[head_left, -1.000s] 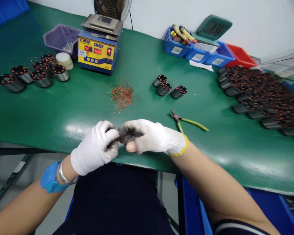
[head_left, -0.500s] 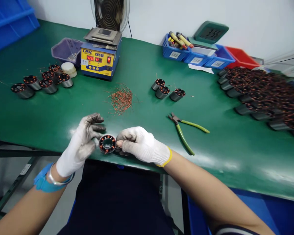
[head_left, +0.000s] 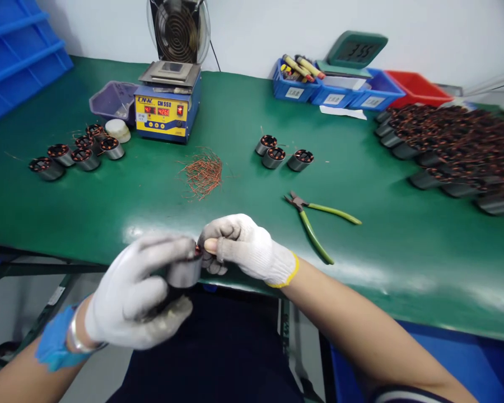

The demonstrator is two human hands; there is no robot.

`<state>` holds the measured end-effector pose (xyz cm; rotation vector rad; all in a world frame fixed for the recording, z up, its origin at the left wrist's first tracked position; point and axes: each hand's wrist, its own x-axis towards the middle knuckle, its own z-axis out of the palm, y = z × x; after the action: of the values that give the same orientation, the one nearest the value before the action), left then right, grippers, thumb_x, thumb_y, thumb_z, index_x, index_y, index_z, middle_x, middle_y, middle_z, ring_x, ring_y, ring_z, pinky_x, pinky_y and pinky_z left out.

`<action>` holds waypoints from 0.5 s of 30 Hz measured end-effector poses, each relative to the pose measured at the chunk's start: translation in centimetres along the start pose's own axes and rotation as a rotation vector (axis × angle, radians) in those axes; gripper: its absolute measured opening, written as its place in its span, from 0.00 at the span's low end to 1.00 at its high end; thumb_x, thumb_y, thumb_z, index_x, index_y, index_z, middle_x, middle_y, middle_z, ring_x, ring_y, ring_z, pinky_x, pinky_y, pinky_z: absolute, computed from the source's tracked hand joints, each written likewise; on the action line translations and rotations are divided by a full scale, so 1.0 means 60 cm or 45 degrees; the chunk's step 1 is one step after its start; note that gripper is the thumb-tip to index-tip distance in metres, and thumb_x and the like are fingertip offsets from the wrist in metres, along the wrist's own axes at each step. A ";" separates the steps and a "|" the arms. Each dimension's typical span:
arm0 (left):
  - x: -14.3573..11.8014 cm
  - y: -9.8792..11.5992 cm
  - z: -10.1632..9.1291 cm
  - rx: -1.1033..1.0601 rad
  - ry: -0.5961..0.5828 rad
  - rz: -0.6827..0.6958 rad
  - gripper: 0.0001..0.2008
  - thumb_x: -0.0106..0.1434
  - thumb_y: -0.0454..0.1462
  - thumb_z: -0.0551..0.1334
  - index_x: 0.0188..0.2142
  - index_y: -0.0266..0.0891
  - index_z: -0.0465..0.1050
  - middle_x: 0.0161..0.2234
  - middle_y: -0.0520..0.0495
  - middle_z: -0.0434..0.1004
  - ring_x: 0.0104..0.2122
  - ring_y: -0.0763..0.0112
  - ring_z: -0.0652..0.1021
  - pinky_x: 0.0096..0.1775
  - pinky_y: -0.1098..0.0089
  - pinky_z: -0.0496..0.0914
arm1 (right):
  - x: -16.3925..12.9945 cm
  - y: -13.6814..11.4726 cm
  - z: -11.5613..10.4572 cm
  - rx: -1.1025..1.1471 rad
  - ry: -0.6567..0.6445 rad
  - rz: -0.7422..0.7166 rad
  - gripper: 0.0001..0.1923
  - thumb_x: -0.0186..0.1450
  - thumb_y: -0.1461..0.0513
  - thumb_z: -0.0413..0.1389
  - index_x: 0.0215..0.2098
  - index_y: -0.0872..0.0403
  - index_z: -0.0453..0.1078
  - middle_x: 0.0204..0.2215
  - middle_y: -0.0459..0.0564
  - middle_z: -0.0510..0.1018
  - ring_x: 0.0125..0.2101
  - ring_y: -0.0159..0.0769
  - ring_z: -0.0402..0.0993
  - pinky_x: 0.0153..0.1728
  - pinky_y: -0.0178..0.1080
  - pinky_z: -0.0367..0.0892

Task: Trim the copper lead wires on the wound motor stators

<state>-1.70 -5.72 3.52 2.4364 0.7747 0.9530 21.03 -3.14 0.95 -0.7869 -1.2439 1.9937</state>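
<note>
A motor stator (head_left: pixel 185 272), a steel ring with copper windings inside, is at the table's front edge between my gloved hands. My right hand (head_left: pixel 235 246) is closed in a pinch at its right rim; the exact grip is partly hidden by the fingers. My left hand (head_left: pixel 143 288) has its fingers stretched across the stator's top and left side, slightly blurred. Its thumb hangs apart, lower down. To the right lie green-handled cutters (head_left: pixel 306 215) with their jaws spread. Beyond my hands is a heap of copper wire scraps (head_left: pixel 202 173).
More stators stand in groups: several at left (head_left: pixel 86 158), three in the middle (head_left: pixel 274 158), a dense mass at right (head_left: pixel 457 151). A yellow-fronted CM 558 heating unit (head_left: pixel 162 116), a purple bin (head_left: pixel 113 101), blue bins (head_left: pixel 296 89) and a red bin (head_left: pixel 418 89) line the back.
The stator has tilted from facing me to roughly upright, showing its steel side. My left hand has come right and down over it. The right hand keeps its pinch nearly in place.
</note>
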 end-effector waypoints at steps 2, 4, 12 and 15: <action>-0.001 -0.004 0.010 -0.073 0.186 -0.093 0.10 0.56 0.44 0.67 0.28 0.45 0.68 0.44 0.46 0.77 0.43 0.57 0.80 0.42 0.56 0.77 | -0.005 -0.005 -0.002 -0.109 0.000 -0.034 0.14 0.61 0.54 0.62 0.28 0.57 0.70 0.21 0.45 0.74 0.19 0.27 0.68 0.21 0.31 0.65; 0.001 -0.013 0.022 -0.444 0.228 -0.565 0.22 0.61 0.59 0.56 0.35 0.44 0.71 0.34 0.43 0.78 0.32 0.58 0.81 0.32 0.58 0.78 | -0.009 -0.011 -0.005 -0.282 0.029 -0.093 0.12 0.62 0.56 0.60 0.27 0.57 0.70 0.21 0.45 0.73 0.20 0.28 0.68 0.21 0.32 0.64; 0.000 -0.007 0.013 -0.878 0.007 -0.899 0.22 0.57 0.35 0.67 0.52 0.45 0.71 0.42 0.41 0.80 0.30 0.62 0.81 0.27 0.67 0.76 | -0.004 -0.008 -0.004 -0.207 0.077 0.010 0.13 0.60 0.54 0.61 0.27 0.56 0.69 0.21 0.45 0.73 0.19 0.28 0.67 0.22 0.32 0.65; -0.008 0.002 0.010 -0.509 0.177 -0.517 0.07 0.57 0.29 0.65 0.30 0.45 0.76 0.59 0.48 0.70 0.51 0.57 0.77 0.48 0.58 0.75 | -0.002 -0.002 0.000 -0.005 0.026 0.014 0.16 0.59 0.52 0.62 0.27 0.56 0.68 0.21 0.45 0.73 0.18 0.27 0.66 0.21 0.32 0.64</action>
<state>-1.52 -6.18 2.93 1.7993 0.9729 1.0053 21.14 -3.17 1.09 -0.8152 -1.2349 1.9877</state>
